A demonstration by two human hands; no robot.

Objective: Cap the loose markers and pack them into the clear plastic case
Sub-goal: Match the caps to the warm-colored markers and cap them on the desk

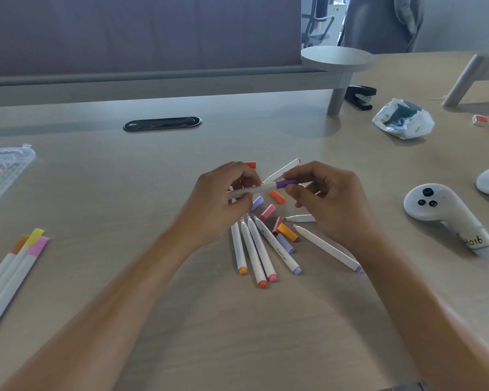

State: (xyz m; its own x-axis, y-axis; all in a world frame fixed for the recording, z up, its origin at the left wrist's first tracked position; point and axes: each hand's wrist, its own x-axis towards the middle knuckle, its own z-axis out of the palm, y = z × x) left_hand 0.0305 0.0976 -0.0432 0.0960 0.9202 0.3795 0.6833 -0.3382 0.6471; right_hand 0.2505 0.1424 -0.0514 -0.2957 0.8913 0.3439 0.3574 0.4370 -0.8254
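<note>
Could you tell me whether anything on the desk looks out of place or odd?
Only the expected mess: uncapped markers and loose caps lie jumbled below the hands, and the clear case sits far left.

case (3,167) far left, loose markers (263,249) centre, controller (446,213) right

Pale wood-grain desk (153,292), smooth and matt. Left of the heap of white markers (261,249): clear ribbed plastic case (3,170), faintly glossy. Marker barrels smooth matt plastic; loose caps (277,196) among them the same, in pastel tones. Right of the heap: white controller (441,213), satin plastic with a paper label, and beyond it a crinkled, shiny plastic bag (404,119). Behind the heap, cloth-covered divider (141,35).
</note>
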